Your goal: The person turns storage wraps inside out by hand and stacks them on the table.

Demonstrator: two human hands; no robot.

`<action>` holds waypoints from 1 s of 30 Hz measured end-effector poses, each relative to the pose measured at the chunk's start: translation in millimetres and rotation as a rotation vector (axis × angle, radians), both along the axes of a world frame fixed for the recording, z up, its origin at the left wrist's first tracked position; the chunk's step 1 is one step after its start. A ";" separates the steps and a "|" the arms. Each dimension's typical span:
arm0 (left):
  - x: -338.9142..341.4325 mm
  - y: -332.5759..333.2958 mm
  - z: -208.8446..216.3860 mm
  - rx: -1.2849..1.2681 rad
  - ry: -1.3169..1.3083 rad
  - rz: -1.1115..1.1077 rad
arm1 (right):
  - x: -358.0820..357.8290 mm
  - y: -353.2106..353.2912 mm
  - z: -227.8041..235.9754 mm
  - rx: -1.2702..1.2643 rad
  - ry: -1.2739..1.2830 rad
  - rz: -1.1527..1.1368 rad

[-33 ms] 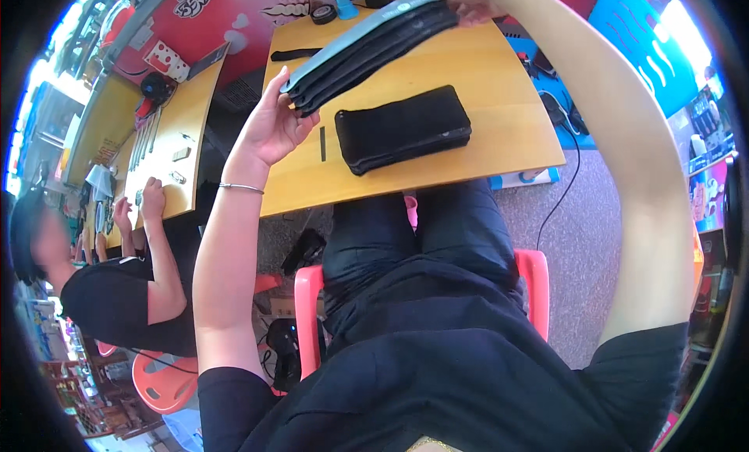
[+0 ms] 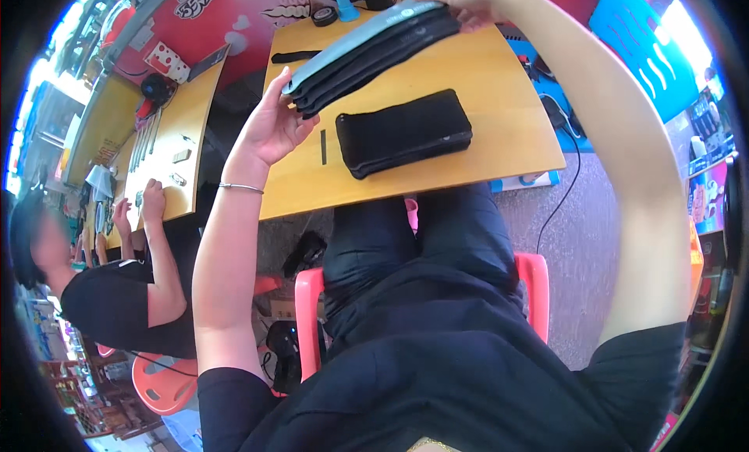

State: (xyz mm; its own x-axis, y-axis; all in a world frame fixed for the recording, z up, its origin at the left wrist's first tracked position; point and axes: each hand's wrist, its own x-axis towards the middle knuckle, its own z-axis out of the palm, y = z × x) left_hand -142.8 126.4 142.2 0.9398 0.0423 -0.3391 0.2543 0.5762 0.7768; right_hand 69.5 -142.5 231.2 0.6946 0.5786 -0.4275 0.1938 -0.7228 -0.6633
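Observation:
Between my two hands, tilted above the table's far part, is a stack of flat, black, cloth-like pieces (image 2: 367, 58) with a grey-green top face. My left hand (image 2: 275, 124) grips its near left end, thumb on top and fingers underneath. At the far right end, my right hand (image 2: 466, 6) holds the stack from above and the side. A second stack of black pieces (image 2: 403, 131) lies on the wooden table (image 2: 507, 124) closer to me. Left of that lies a thin dark strip (image 2: 323, 148). What the pieces are exactly, I cannot tell.
A black strip (image 2: 295, 56), a black roll (image 2: 324, 16) and a blue stand (image 2: 344, 3) are at the table's far side. To the left, a person (image 2: 109, 296) works at another table (image 2: 173, 132). A cable (image 2: 573, 183) hangs off at the right.
The held stack and my right hand have shifted very slightly. My left hand keeps its grip, and the stack on the table lies as before.

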 end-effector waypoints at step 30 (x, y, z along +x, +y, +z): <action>103.3 15.6 -67.3 0.474 0.164 0.093 | 51.4 8.3 -145.1 0.275 0.209 -0.358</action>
